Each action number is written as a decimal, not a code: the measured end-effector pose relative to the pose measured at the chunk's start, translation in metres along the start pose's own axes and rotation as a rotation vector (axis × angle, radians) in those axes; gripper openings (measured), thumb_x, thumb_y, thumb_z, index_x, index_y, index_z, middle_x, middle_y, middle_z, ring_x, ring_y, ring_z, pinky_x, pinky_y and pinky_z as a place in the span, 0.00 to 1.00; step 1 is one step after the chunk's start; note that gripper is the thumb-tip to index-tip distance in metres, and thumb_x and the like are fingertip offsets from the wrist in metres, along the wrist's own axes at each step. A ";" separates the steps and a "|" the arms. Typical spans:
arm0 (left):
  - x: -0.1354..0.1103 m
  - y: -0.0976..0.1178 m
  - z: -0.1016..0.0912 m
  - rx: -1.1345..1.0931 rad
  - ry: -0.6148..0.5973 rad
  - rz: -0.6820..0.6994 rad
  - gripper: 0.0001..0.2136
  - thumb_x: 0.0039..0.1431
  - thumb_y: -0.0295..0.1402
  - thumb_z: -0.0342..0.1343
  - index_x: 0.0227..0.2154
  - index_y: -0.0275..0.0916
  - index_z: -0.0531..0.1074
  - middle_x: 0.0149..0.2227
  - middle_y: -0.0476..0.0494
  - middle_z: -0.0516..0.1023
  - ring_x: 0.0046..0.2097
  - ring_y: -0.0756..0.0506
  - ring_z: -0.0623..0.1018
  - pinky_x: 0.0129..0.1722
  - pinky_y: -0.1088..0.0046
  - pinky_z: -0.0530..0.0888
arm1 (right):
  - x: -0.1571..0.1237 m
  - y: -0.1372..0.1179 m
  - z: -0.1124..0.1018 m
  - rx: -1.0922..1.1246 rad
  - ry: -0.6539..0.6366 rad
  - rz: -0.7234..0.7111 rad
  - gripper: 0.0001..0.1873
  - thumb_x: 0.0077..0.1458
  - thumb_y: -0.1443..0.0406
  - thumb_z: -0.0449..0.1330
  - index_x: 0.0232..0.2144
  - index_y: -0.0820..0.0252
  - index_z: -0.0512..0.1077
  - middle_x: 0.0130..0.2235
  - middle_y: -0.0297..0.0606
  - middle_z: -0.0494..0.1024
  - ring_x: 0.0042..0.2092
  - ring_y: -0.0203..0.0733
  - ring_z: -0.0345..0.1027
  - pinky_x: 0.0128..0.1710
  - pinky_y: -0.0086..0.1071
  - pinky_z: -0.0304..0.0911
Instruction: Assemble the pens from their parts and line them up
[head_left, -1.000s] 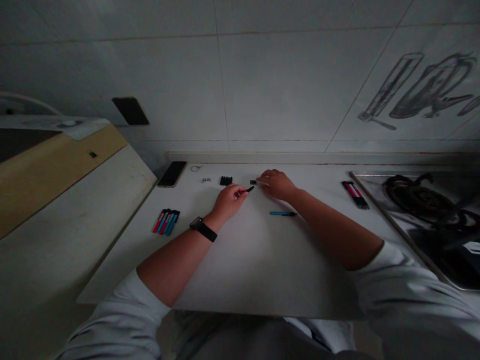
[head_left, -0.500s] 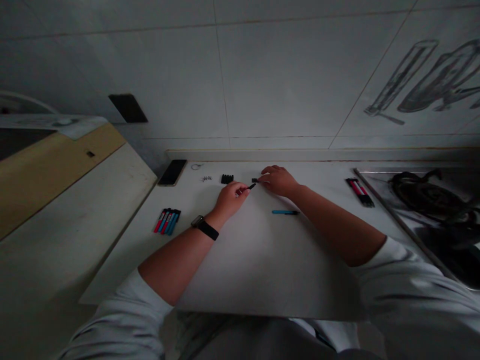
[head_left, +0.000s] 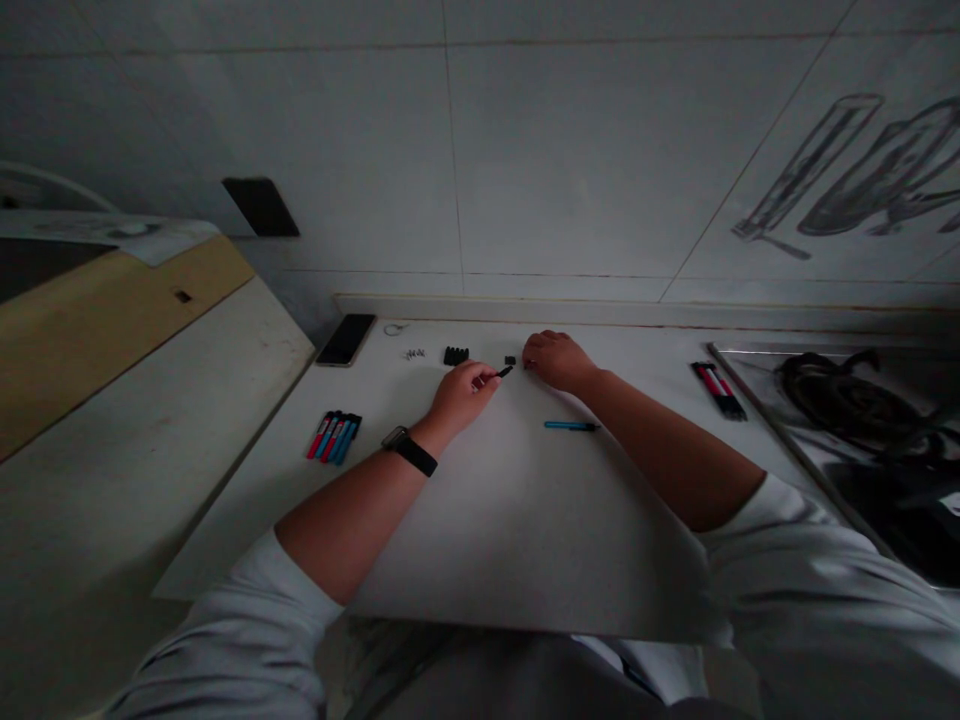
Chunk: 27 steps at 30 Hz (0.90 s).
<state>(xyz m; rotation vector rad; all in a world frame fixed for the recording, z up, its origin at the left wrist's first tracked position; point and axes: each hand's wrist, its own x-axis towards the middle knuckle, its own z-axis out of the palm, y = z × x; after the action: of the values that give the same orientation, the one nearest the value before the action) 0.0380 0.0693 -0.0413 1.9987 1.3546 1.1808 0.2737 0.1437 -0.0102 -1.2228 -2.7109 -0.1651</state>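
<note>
Left of centre: red and blue pens (head_left: 334, 437) bundled flat on the white surface (head_left: 510, 520). Above them a phone (head_left: 345, 340), then black caps (head_left: 454, 355). Centre: left hand (head_left: 459, 393), grip pinching a thin black pen part (head_left: 504, 371), its tip just beside a small black piece (head_left: 510, 360). Next, right hand (head_left: 555, 360), knuckles up, fingers curled; whether its grip holds anything is too dim to tell. Blue pen (head_left: 570, 426) lies below it. Far right: red-black pens (head_left: 718, 388).
</note>
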 end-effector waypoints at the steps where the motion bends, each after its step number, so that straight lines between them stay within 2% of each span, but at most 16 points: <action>1: 0.000 0.000 0.000 0.004 0.000 -0.001 0.05 0.63 0.33 0.61 0.38 0.40 0.80 0.38 0.44 0.80 0.37 0.45 0.78 0.42 0.66 0.75 | -0.002 -0.002 -0.002 0.007 0.010 0.001 0.09 0.65 0.67 0.59 0.40 0.57 0.80 0.48 0.48 0.80 0.52 0.53 0.70 0.51 0.43 0.60; 6: 0.000 0.000 0.000 0.012 -0.009 0.011 0.04 0.63 0.33 0.61 0.38 0.40 0.79 0.38 0.44 0.80 0.38 0.45 0.79 0.41 0.67 0.75 | -0.021 -0.009 -0.017 0.154 0.108 0.106 0.12 0.67 0.69 0.53 0.44 0.59 0.77 0.42 0.45 0.82 0.44 0.48 0.73 0.45 0.38 0.62; 10: -0.001 0.000 0.000 -0.006 -0.017 0.059 0.04 0.62 0.32 0.63 0.39 0.40 0.79 0.39 0.44 0.81 0.40 0.46 0.80 0.42 0.68 0.76 | -0.046 -0.015 -0.025 0.346 0.235 0.059 0.10 0.65 0.68 0.54 0.42 0.58 0.76 0.41 0.43 0.81 0.44 0.46 0.73 0.46 0.37 0.65; 13: -0.002 -0.001 0.002 0.005 -0.001 0.096 0.04 0.61 0.31 0.64 0.39 0.40 0.79 0.39 0.45 0.81 0.40 0.47 0.80 0.43 0.68 0.77 | -0.063 -0.024 -0.021 0.468 0.354 0.076 0.09 0.65 0.67 0.56 0.40 0.57 0.77 0.40 0.43 0.81 0.43 0.45 0.74 0.48 0.37 0.67; 17: -0.004 0.000 0.003 0.021 -0.013 0.138 0.04 0.62 0.30 0.64 0.39 0.41 0.79 0.39 0.45 0.81 0.40 0.47 0.80 0.43 0.68 0.78 | -0.073 -0.037 -0.005 0.689 0.454 0.214 0.07 0.63 0.63 0.60 0.40 0.56 0.77 0.39 0.40 0.82 0.40 0.43 0.76 0.43 0.35 0.71; 20: -0.006 0.008 0.000 0.049 -0.042 0.188 0.04 0.62 0.30 0.64 0.39 0.40 0.79 0.39 0.45 0.80 0.40 0.47 0.80 0.43 0.68 0.78 | -0.074 -0.045 0.001 0.785 0.465 0.265 0.07 0.62 0.62 0.61 0.39 0.55 0.78 0.38 0.39 0.82 0.40 0.42 0.76 0.44 0.35 0.71; 27: -0.012 0.026 -0.005 0.103 -0.057 0.272 0.03 0.62 0.29 0.65 0.38 0.40 0.78 0.37 0.46 0.79 0.39 0.47 0.79 0.41 0.68 0.76 | -0.076 -0.056 -0.004 0.805 0.443 0.286 0.09 0.63 0.59 0.61 0.39 0.57 0.79 0.37 0.39 0.83 0.38 0.41 0.76 0.41 0.33 0.69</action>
<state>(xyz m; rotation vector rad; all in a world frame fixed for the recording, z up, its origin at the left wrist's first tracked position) 0.0457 0.0478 -0.0242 2.3293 1.1636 1.1786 0.2820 0.0502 -0.0228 -1.1075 -1.8742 0.5643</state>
